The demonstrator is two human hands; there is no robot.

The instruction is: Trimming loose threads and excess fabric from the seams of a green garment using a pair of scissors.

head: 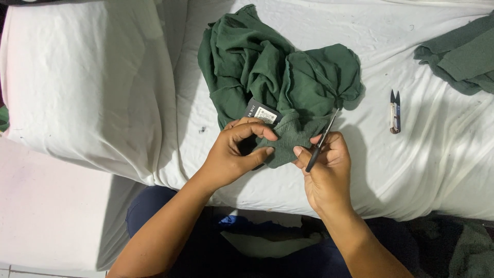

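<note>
A crumpled dark green garment (278, 72) lies on a white sheet, with a dark cardboard tag (262, 112) attached near its lower edge. My left hand (239, 152) pinches the garment's hem right below that tag. My right hand (324, 167) grips the same fold from the right and also holds a thin black-handled metal tool (321, 139), which points up and away over the fabric.
Small thread snips (394, 112) lie on the white sheet (422, 154) to the right. Another green cloth (460, 54) rests at the far right edge. A white pillow (82, 82) fills the left side. My lap in dark clothing is below.
</note>
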